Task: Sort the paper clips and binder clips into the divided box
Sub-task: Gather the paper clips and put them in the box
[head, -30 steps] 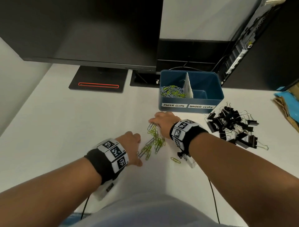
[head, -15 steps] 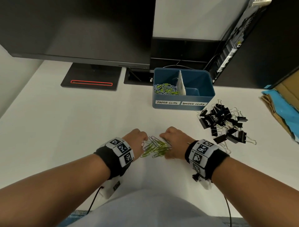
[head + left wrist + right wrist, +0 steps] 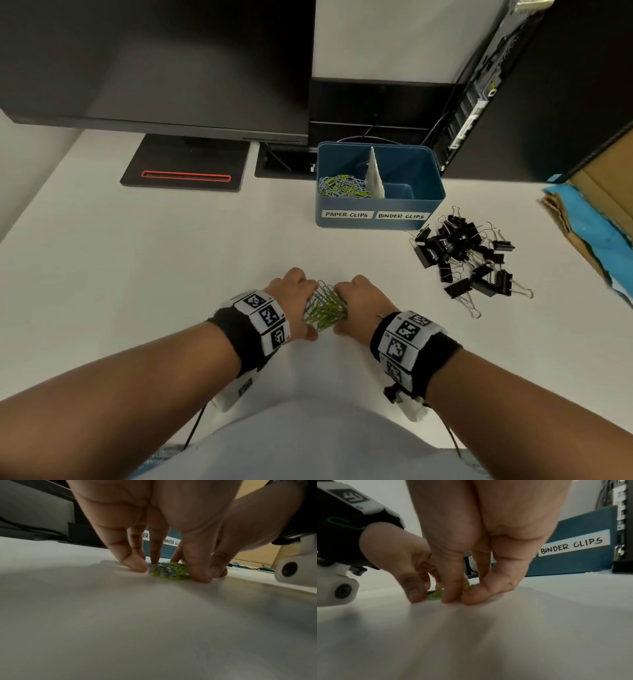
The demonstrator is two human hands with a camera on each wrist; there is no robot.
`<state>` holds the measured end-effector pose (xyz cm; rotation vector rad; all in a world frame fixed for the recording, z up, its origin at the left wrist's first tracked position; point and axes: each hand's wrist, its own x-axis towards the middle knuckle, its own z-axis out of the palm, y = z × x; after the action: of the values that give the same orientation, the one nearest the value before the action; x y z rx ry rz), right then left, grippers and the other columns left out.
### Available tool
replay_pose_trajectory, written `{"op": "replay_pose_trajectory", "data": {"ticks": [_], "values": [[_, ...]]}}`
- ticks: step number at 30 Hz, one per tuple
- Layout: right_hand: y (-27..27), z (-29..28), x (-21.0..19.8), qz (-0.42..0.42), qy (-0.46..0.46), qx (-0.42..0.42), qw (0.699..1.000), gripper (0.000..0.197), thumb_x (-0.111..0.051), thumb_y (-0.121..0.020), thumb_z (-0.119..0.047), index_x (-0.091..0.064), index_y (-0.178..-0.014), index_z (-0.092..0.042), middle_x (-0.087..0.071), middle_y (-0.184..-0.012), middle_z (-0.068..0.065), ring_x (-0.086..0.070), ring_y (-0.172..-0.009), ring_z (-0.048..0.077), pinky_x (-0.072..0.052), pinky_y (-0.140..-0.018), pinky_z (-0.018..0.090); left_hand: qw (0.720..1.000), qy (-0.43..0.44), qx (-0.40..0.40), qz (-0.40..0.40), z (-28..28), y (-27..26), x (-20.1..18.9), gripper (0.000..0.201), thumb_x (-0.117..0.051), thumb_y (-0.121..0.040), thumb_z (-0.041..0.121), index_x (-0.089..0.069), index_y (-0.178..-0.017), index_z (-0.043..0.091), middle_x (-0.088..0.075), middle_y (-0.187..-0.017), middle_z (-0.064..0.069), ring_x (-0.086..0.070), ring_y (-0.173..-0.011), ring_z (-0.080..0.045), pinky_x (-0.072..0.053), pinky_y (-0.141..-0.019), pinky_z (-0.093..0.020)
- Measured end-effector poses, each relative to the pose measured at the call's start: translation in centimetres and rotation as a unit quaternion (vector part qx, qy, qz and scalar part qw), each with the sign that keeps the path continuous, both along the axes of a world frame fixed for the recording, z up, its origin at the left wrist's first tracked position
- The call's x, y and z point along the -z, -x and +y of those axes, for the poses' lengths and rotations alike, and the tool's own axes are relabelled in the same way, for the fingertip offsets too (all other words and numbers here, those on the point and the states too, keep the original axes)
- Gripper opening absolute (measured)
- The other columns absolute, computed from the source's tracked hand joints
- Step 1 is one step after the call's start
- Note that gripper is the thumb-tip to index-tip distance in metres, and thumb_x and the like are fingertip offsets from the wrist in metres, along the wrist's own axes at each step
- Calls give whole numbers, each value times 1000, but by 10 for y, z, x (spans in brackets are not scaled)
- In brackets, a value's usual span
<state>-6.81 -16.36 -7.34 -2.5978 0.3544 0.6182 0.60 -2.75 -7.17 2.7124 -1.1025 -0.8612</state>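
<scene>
A pile of green and grey paper clips (image 3: 324, 308) lies on the white desk near its front edge. My left hand (image 3: 294, 292) and right hand (image 3: 357, 298) cup it from either side, fingers curled down, fingertips on the desk. The left wrist view shows the paper clip pile (image 3: 169, 570) squeezed between fingers (image 3: 136, 563) and thumb. The right wrist view shows the same clips (image 3: 435, 595), partly hidden by my fingers. The blue divided box (image 3: 380, 226) stands behind, with paper clips (image 3: 342, 186) in its left compartment. Black binder clips (image 3: 462, 255) are heaped to its right.
A dark monitor (image 3: 154, 68) overhangs the back left, its stand base (image 3: 185, 171) on the desk. A computer tower (image 3: 479, 85) leans at the back right. Cardboard with a blue sheet (image 3: 596, 222) lies at the right edge. Bare desk stretches to the left.
Both hands have drawn closer together and nearer to my body, sweeping the scattered paper clips into one tight pile between them.
</scene>
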Motion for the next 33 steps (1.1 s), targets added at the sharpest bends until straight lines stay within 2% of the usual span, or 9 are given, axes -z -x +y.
{"op": "replay_pose_trajectory", "data": {"ticks": [3,6,8,13,17,20,27,30,33], "values": [[-5,7,0,-30,-2,-15,999,43,-64,-80,-20,-54,-120,-8,-53,-115,13,-53,-107,28,-43,-85,27,1000,20,-5,21,-1,-2,0,65,-75,-73,38,-50,-129,15,-43,-128,-6,-56,-109,-23,-48,-96,-32],[-8,10,-4,-25,-16,-26,999,52,-70,-76,-25,-52,-122,-11,-49,-115,11,-54,-105,26,-46,-88,29,999,24,6,28,1,-5,-1,54,-71,-79,32,-53,-126,13,-46,-128,-7,-55,-111,-22,-45,-96,-28],[-9,11,-4,-16,-14,-27,999,57,-74,-72,-30,-51,-122,-14,-45,-116,10,-57,-102,29,-50,-90,34,999,20,10,26,2,-7,-2,48,-69,-82,28,-55,-125,12,-47,-129,-7,-53,-113,-22,-43,-96,-27],[-9,15,-1,-32,49,-74,996,40,-61,-86,-33,-52,-119,-13,-46,-120,11,-51,-106,33,-48,-89,40,999,19,27,16,2,-6,-5,32,-60,-87,23,-61,-117,10,-54,-122,-9,-55,-109,-23,-42,-91,-27],[-6,15,1,-41,98,-117,987,27,-45,-95,-21,-50,-118,-9,-44,-122,11,-47,-105,31,-42,-77,36,999,12,38,5,3,-5,-6,34,-57,-86,19,-56,-120,12,-56,-119,-9,-56,-107,-24,-44,-86,-27],[-7,18,3,-40,99,-116,987,26,-35,-95,-9,-49,-117,-7,-44,-120,13,-50,-102,31,-34,-70,34,999,-13,49,5,0,-4,-6,37,-58,-85,20,-54,-120,11,-56,-119,-10,-55,-107,-24,-44,-87,-29],[-18,24,-1,-10,81,-78,994,28,-38,-93,-10,-50,-118,-6,-50,-119,14,-58,-104,32,-43,-80,33,998,-35,50,11,-12,-9,-9,33,-62,-84,21,-55,-114,9,-57,-114,-10,-57,-106,-25,-39,-78,-26],[-21,22,-6,-18,74,-74,994,28,-39,-93,-9,-51,-118,-6,-55,-117,14,-59,-104,31,-46,-84,33,998,-38,45,5,-14,-12,-9,27,-55,-88,20,-56,-112,8,-50,-101,-10,-58,-105,-26,-38,-75,-25],[-23,16,-11,-20,83,-89,992,27,-42,-91,-8,-54,-115,-6,-59,-115,15,-57,-106,30,-44,-84,32,998,-39,40,1,-15,-17,-7,25,-52,-90,15,-57,-113,7,-51,-105,-11,-57,-105,-27,-38,-75,-25]]}}
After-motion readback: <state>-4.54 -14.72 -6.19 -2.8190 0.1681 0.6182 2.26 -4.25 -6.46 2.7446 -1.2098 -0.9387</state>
